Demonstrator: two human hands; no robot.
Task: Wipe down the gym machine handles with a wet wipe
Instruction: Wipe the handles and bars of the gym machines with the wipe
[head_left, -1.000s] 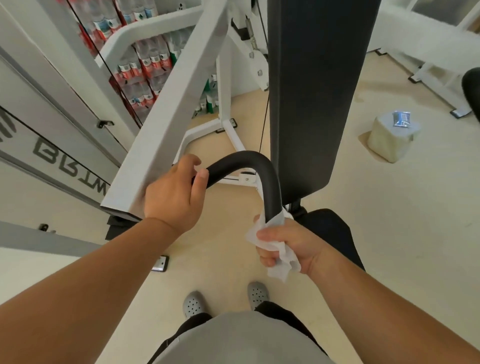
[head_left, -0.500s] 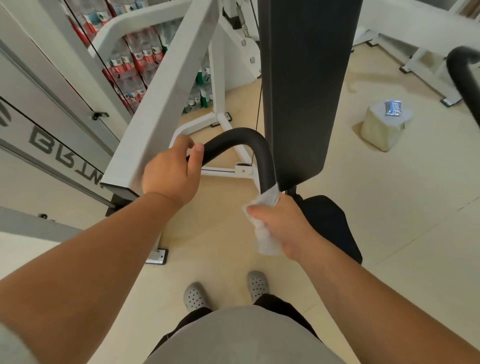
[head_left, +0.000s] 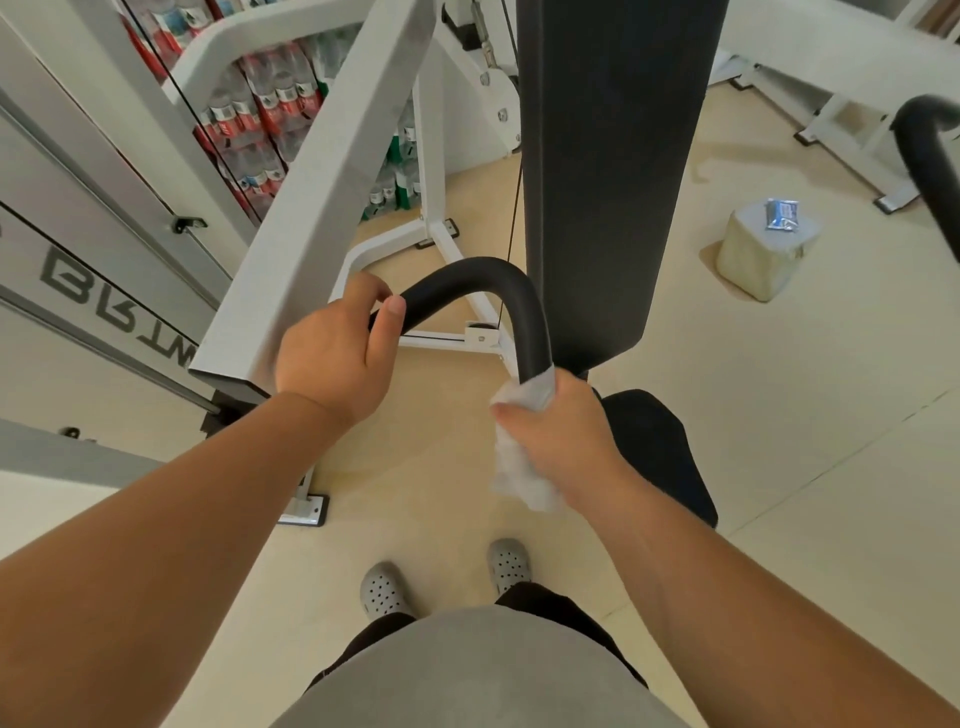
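White crumpled wet wipe (head_left: 519, 462) is wrapped in the right hand (head_left: 558, 431), which is closed around the near right end of the curved black foam-padded handle (head_left: 498, 296). The left hand (head_left: 337, 353) grips the handle's left end beside the white metal frame beam (head_left: 322, 197). Behind stands a tall black back pad (head_left: 613, 156).

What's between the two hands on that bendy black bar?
In the head view, only the bare curved black foam handle runs between the left hand and right hand, which holds the white wet wipe.
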